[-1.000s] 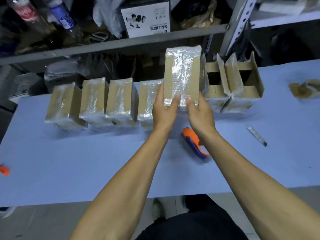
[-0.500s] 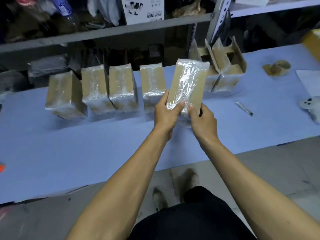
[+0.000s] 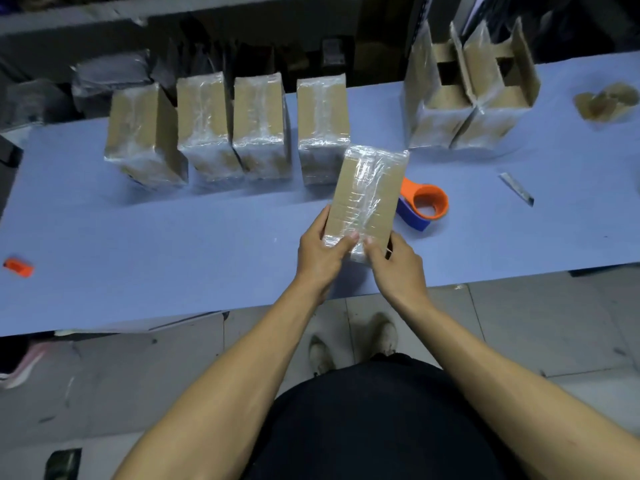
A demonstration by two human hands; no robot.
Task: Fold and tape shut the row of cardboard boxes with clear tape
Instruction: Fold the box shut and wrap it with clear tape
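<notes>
Both hands, the left hand (image 3: 320, 252) and right hand (image 3: 394, 263), pinched the taped box (image 3: 367, 197) by its near end above the counter (image 3: 207, 244). Held so shallowly, it might slip onto the tape dispenser (image 3: 424, 204).

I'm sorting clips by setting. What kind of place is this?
Probably a small packing or shipping workroom: taped cardboard boxes in a row on a blue table, a tape dispenser beside them, cluttered storage shelving behind.
</notes>
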